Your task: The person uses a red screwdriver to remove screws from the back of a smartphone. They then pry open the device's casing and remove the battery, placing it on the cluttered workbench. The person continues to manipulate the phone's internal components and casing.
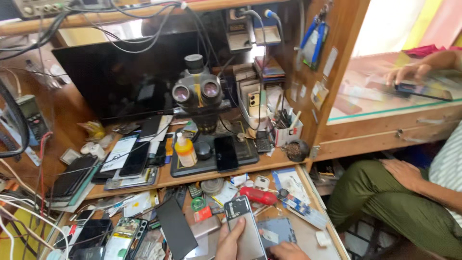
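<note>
We are gripping a flat grey phone body (244, 226) at the bench's near edge: left hand (229, 241) curling round its side, right hand (288, 252) mostly cut off, grip unclear. Beyond, a glossy yellow bottle (185, 150) is standing by a metal microscope (198, 92). A white box (287, 132) is holding tools.

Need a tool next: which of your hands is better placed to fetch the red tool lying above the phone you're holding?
Right, probably. The left hand grips the opened phone along its side, so it is busy. The right hand only rests near the phone's lower corner, and the red tool lies just above, slightly to that side.
</note>
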